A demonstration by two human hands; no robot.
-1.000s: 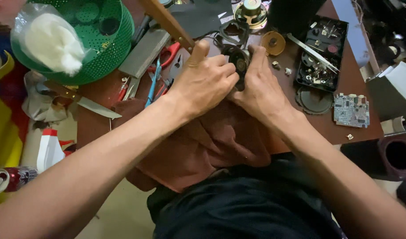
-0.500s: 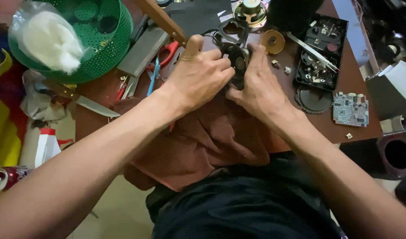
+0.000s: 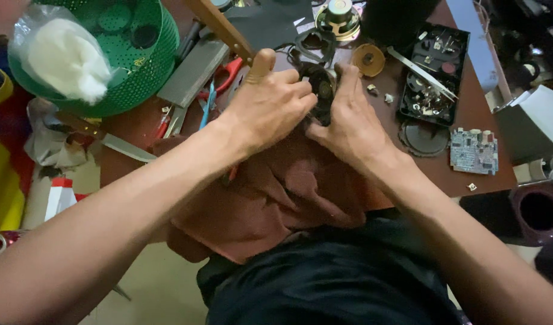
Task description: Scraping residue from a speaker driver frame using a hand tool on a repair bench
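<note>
Small speaker: the small speaker, round and dark with a shiny middle, sits between my two hands, above the brown cloth near the middle of the table.
Head view, left hand: my left hand wraps the left side of it. The fingers are curled and pressed close together, and the thumb sticks up.
Head view, right hand: my right hand holds the right side. Its fingers are close together and pinch the rim.
Step in hand: I think I am gripping and working on the round part with both hands, maybe prying or turning it. I cannot tell which.
Next move: I judge it needs a firm, steady hold from both sides, so the part does not slip onto the cloth.
Table: the brown table is crowded. A green basket is at the far left, with a bag of white fluff in front of it.
More things: a knife lies left of the cloth. Red pliers are beside a grey flat bar.
Right side: a black tray of parts and a small circuit board lie well apart from my hands.
Far edge: another speaker stands behind.
Room: the floor looks pale below the table. The rest is too dark to tell.
</note>
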